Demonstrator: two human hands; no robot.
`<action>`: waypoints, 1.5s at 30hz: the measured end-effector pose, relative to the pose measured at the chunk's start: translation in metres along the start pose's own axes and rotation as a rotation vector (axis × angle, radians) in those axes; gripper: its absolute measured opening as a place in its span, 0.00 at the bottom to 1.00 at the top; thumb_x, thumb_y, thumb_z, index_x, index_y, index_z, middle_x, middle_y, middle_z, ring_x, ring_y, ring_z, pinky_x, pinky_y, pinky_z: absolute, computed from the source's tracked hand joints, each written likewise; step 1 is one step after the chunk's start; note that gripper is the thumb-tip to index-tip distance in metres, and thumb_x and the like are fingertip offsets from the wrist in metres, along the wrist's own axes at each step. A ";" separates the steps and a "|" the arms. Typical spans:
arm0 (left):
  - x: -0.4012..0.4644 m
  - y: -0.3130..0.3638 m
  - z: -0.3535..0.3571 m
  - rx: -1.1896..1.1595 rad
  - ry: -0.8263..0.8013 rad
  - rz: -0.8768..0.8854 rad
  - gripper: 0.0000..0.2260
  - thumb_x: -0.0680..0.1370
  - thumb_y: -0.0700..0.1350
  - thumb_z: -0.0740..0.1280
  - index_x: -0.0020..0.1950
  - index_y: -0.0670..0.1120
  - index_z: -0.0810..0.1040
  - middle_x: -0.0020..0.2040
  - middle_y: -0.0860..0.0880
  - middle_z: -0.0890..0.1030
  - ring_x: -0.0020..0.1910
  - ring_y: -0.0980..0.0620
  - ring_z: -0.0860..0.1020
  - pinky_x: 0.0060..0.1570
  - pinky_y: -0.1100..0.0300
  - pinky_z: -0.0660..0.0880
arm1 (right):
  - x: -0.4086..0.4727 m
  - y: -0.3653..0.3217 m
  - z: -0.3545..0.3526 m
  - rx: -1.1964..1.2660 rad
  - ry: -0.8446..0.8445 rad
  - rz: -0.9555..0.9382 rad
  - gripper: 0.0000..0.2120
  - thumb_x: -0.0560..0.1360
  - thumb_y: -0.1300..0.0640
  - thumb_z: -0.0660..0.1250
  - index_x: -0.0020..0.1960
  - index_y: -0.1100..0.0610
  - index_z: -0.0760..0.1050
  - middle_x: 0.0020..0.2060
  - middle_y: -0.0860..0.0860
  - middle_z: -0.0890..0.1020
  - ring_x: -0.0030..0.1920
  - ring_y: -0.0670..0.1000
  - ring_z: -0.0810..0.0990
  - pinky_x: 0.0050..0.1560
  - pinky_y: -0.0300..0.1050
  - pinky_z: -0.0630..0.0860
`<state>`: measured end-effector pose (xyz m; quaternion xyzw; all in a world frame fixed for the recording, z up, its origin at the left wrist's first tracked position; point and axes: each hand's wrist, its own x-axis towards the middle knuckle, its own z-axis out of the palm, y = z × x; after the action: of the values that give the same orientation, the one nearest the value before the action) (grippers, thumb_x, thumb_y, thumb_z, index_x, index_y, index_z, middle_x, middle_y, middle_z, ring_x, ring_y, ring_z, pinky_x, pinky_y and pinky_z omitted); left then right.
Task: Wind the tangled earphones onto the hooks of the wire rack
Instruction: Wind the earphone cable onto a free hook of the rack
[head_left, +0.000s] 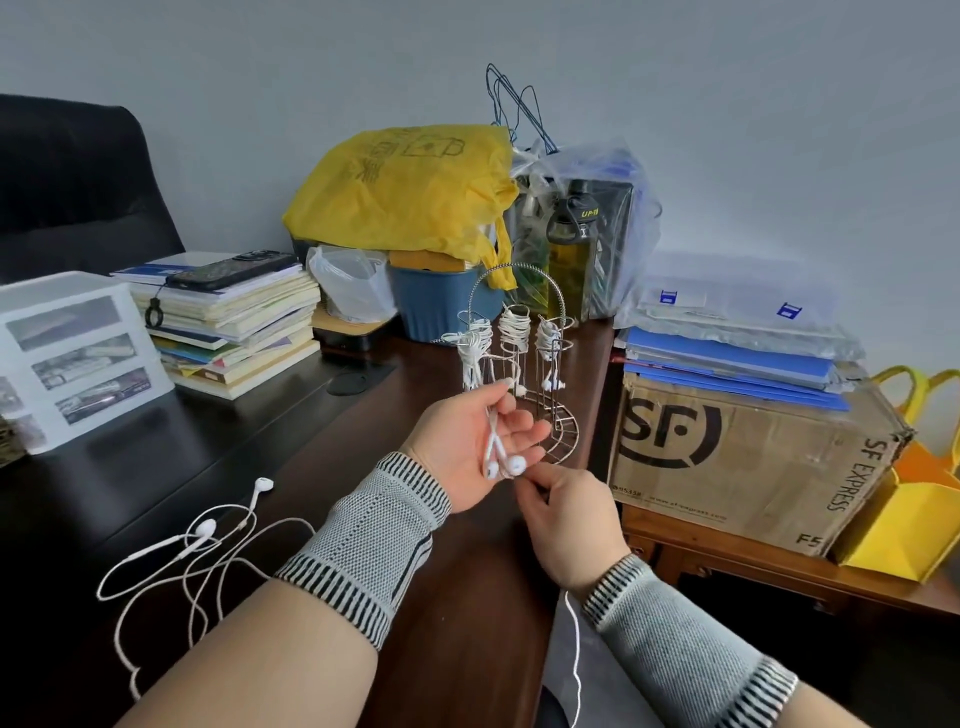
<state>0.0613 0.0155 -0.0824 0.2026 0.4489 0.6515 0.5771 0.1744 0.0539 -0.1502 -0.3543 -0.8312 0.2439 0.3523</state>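
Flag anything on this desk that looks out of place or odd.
One pair of earphones lies loose and tangled on the desk at the left, not wound on the wire rack, where three bundles already hang. Nothing looks spilled or damaged.

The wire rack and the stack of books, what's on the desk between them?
In the head view, only bare dark desk with a round cable port.

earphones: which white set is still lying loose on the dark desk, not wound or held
The white wired earphones sprawled in loops on the dark desk at lower left. The others are coiled on the wire rack or held in the left hand.
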 end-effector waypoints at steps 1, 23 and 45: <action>0.002 0.000 -0.003 -0.016 0.008 -0.001 0.16 0.81 0.48 0.60 0.33 0.47 0.67 0.29 0.48 0.77 0.35 0.49 0.83 0.50 0.51 0.76 | 0.006 0.003 -0.001 -0.037 -0.016 0.013 0.09 0.77 0.57 0.63 0.43 0.56 0.82 0.32 0.51 0.81 0.33 0.50 0.75 0.37 0.43 0.69; 0.028 -0.032 -0.030 0.658 0.262 0.303 0.09 0.81 0.38 0.59 0.52 0.45 0.79 0.43 0.51 0.83 0.31 0.58 0.74 0.31 0.66 0.70 | 0.051 0.015 0.002 0.541 0.053 0.609 0.10 0.76 0.62 0.54 0.39 0.62 0.72 0.30 0.57 0.78 0.26 0.55 0.77 0.34 0.54 0.81; 0.025 -0.017 -0.032 0.681 0.299 0.547 0.10 0.78 0.46 0.65 0.39 0.49 0.81 0.24 0.56 0.71 0.32 0.53 0.72 0.41 0.55 0.71 | 0.076 -0.005 -0.047 0.380 -0.210 0.177 0.13 0.75 0.54 0.70 0.39 0.64 0.81 0.24 0.53 0.73 0.23 0.47 0.66 0.26 0.39 0.65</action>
<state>0.0394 0.0269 -0.1191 0.3954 0.6457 0.6173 0.2136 0.1704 0.1159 -0.0856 -0.3259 -0.7680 0.4616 0.3013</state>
